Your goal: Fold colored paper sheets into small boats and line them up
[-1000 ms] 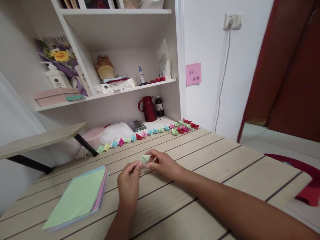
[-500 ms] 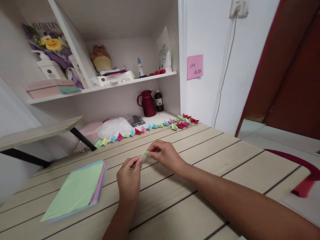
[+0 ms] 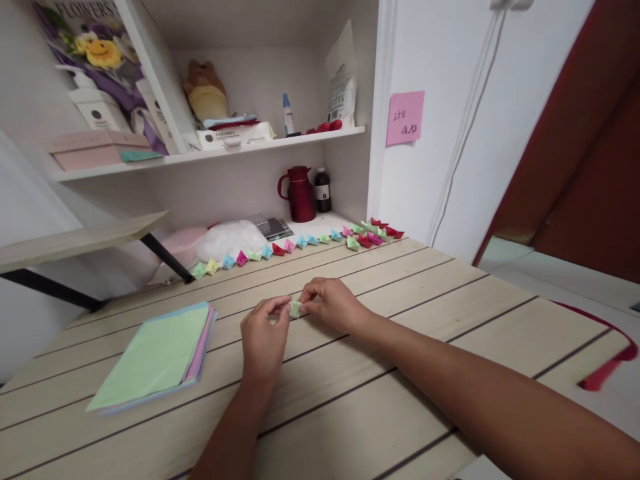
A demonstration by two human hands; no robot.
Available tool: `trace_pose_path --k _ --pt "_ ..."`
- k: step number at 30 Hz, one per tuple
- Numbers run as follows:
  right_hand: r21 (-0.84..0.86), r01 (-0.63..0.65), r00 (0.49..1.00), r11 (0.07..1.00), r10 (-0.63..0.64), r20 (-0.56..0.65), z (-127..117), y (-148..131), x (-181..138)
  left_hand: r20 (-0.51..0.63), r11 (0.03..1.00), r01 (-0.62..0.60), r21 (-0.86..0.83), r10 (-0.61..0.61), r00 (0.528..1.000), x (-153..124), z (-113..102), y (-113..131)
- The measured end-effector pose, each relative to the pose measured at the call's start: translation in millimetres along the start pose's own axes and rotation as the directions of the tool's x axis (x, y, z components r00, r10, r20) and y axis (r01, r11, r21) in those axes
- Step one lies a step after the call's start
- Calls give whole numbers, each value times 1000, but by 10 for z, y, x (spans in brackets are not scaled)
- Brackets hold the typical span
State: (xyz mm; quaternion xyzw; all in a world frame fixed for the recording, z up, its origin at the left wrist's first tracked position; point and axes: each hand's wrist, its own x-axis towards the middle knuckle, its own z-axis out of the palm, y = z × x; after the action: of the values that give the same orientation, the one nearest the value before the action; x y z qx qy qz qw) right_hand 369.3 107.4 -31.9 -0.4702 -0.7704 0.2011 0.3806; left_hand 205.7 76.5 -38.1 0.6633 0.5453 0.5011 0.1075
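A small folded piece of pale green paper (image 3: pixel 295 309) is held just above the table between both hands. My left hand (image 3: pixel 265 333) pinches its left side between thumb and fingertips. On the right side, my right hand (image 3: pixel 333 305) pinches it the same way. The fingertips cover part of the paper, so its exact folded shape is hard to make out. Left of my hands lies a stack of coloured paper sheets (image 3: pixel 155 357), light green on top with blue and pink edges showing.
Folded paper boats (image 3: pixel 267 252) in several colours line the table's (image 3: pixel 390 420) back edge, bunching up at the right. Behind them stand a red jug (image 3: pixel 301 195) and a dark bottle (image 3: pixel 323 190). At left is a small raised shelf (image 3: pixel 85 237) with black legs.
The green paper has turned between my fingers and now shows a broader face. Both hands sit slightly farther right in the picture, and the camera view has tilted down a little.
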Motion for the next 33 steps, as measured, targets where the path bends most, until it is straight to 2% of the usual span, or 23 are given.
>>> trace_pose_path --k 8,18,22,28,33 --pt "-29 3 999 1000 -2 41 4 -3 -1 25 997 72 6 -72 997 0 15 -6" --pt "-48 -21 997 999 24 66 35 49 5 37 994 102 25 -103 994 -1 39 -13" --pt "-6 -23 996 1000 23 90 47 52 2 28 995 91 41 -92 995 0 47 -30" --pt "152 63 997 986 -67 27 45 5 -13 -13 996 61 64 -60 998 -1 67 -77" --pt "124 125 990 984 -132 49 40 -40 -32 -16 987 -29 156 32 999 -11 53 -46"
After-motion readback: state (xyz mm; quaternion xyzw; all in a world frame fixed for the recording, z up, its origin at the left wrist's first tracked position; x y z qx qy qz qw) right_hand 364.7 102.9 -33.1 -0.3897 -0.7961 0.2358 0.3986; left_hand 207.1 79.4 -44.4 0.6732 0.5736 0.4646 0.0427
